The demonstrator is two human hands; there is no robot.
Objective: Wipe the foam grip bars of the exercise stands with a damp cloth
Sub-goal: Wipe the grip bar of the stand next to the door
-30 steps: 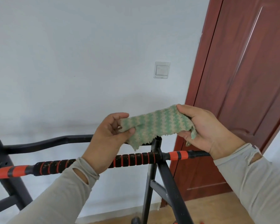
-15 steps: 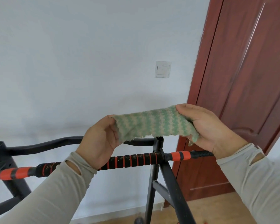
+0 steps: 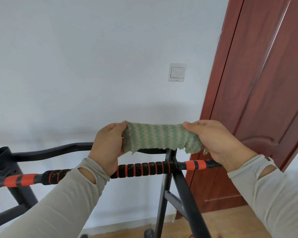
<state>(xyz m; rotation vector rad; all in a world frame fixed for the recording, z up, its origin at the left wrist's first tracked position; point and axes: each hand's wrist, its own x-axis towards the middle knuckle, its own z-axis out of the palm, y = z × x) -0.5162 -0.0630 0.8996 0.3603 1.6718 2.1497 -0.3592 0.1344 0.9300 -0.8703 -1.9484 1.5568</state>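
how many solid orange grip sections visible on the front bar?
2. One orange section at the bar's left end, one orange section right of the upright post. The right hand may hide more.

1. Cloth (image 3: 159, 136): green and cream zigzag, frayed lower edge, stretched flat, above the grip bar.
2. Grip bar (image 3: 144, 169): black foam, red rings, speckled, nearly level on the black stand (image 3: 169, 194).

Your left hand (image 3: 108, 145) and sleeve hide a stretch of the foam grip bar (image 3: 143, 169); its right end vanishes behind your right hand (image 3: 217, 141). Stand legs (image 3: 187, 203) run off the bottom edge. Cloth (image 3: 158, 136) ends sit buried in both fists.
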